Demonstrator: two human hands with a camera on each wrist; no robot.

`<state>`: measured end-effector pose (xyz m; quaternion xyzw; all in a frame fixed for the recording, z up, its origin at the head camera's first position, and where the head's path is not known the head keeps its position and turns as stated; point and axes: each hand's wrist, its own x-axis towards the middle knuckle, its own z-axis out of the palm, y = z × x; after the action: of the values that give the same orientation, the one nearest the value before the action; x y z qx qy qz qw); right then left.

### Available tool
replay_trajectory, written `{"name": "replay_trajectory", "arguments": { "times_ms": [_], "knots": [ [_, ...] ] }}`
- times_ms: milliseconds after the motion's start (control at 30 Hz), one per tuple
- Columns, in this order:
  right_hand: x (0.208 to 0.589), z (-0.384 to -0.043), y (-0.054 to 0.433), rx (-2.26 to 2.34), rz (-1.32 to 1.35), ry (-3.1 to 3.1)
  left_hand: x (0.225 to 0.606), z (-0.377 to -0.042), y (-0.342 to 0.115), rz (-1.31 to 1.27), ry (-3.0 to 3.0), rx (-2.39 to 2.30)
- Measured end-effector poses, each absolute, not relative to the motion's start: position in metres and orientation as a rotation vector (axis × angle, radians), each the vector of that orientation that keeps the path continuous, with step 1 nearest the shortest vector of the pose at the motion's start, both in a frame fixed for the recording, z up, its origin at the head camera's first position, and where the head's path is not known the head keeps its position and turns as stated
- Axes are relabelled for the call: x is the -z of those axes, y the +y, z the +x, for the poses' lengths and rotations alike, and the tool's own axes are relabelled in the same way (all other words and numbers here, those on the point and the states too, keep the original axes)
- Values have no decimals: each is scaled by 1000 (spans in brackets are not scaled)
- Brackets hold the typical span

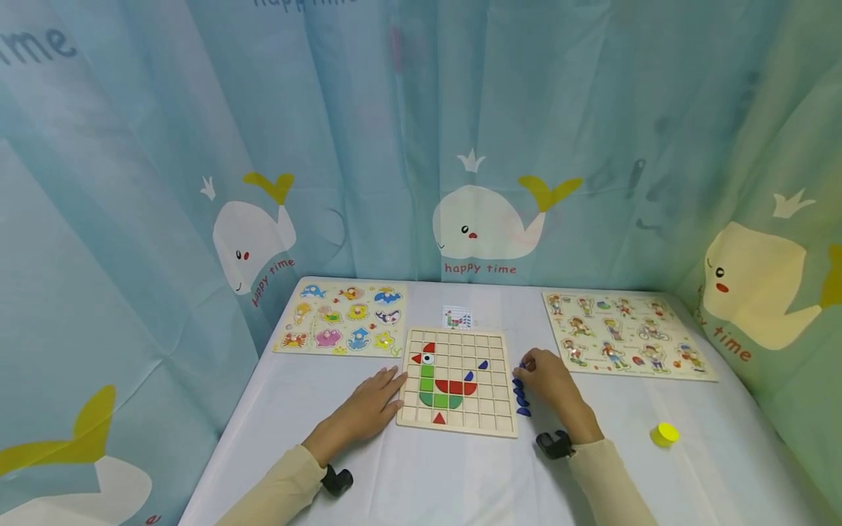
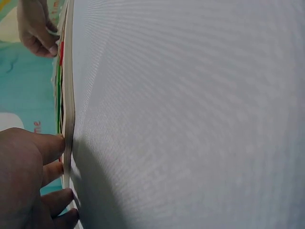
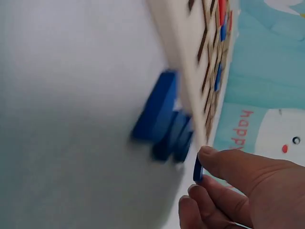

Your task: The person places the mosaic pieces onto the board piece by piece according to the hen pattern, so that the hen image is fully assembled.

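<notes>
A wooden grid board lies on the table, with red, green and blue pieces set in its squares in a bird-like figure. My left hand rests at the board's left side, its fingertips touching the edge. Beyond the right edge, my right hand pinches a blue piece between thumb and finger; the hand partly hides its shape. Several other blue half-round pieces lie in a column beside the board, blurred in the right wrist view. A red triangle sits in the bottom row.
Behind the board lies a small picture card with a similar figure. A sea-animal puzzle is at the back left, a puzzle of figures at the back right. A yellow cylinder stands at the right. Whale-printed curtains surround the table.
</notes>
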<state>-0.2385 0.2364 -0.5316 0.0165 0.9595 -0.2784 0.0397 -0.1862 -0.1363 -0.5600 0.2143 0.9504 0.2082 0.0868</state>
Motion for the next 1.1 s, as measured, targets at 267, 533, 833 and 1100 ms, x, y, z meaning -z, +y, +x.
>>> {"name": "replay_trajectory", "arguments": {
  "times_ms": [267, 533, 833, 1100],
  "knots": [
    [527, -226, 202, 912, -133, 2967, 559, -186, -137, 631, 2830, -626],
    [534, -222, 181, 894, -158, 2953, 561, -187, -137, 647, 2826, -628],
    [534, -222, 179, 906, -123, 2930, 560, -187, -137, 644, 2825, -630],
    [531, -223, 179, 949, -150, 2918, 561, -188, -137, 648, 2827, -617]
  ]
}}
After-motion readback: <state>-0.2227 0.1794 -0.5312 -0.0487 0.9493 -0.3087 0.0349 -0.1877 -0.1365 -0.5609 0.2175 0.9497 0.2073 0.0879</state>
